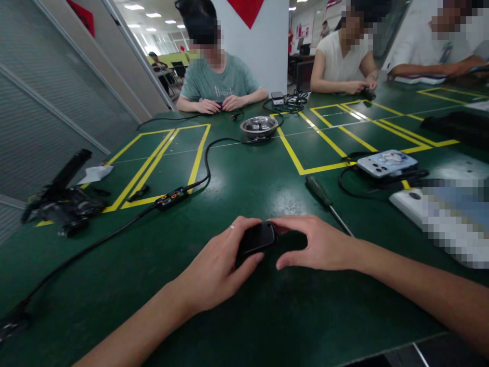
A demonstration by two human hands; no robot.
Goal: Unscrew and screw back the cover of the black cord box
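A small black rounded device (256,238) rests on the green table (244,183) just in front of me. My left hand (217,265), with a ring on one finger, wraps round its left side, thumb under and fingers over. My right hand (313,243) comes in from the right and pinches the device's right end with thumb and fingers. Both hands are closed on it. A black-handled screwdriver (324,199) lies on the table just beyond my right hand.
A metal bowl (259,125) sits mid-table with a black cable (206,163) running to a small inline box (171,198). Black gear (63,204) lies at left, a phone (385,163) and white device (412,201) at right. Three people sit across the table.
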